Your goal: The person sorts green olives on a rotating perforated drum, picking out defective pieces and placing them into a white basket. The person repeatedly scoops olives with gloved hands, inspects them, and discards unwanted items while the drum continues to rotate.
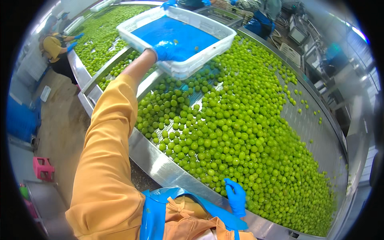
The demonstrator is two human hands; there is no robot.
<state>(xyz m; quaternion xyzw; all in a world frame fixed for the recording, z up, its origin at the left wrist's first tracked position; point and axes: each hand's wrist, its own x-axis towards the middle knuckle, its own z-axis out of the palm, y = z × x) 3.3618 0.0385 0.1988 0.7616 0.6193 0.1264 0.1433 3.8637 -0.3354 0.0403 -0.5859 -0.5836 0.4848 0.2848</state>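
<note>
My left hand (169, 51), in a blue glove, reaches over the near rim of a white plastic crate (207, 57) with a blue bottom. It is blurred, so whether its fingers hold anything cannot be told. A few small brownish pieces (196, 48) lie inside the crate. Beneath and to the right, round green fruits (240, 132) cover a perforated metal sorting table. At the table's near edge, my right hand (236, 196), also blue-gloved, has its fingertips beside the fruits, fingers loosely bent and apart, with nothing seen between them.
A metal rim (159, 165) runs along the near side of the table. A metal divider (111, 63) separates a second fruit-covered section, where a person (52, 48) stands at the left. Another person's gloved hand (168, 4) touches the crate's far rim. A pink stool (43, 169) stands on the floor.
</note>
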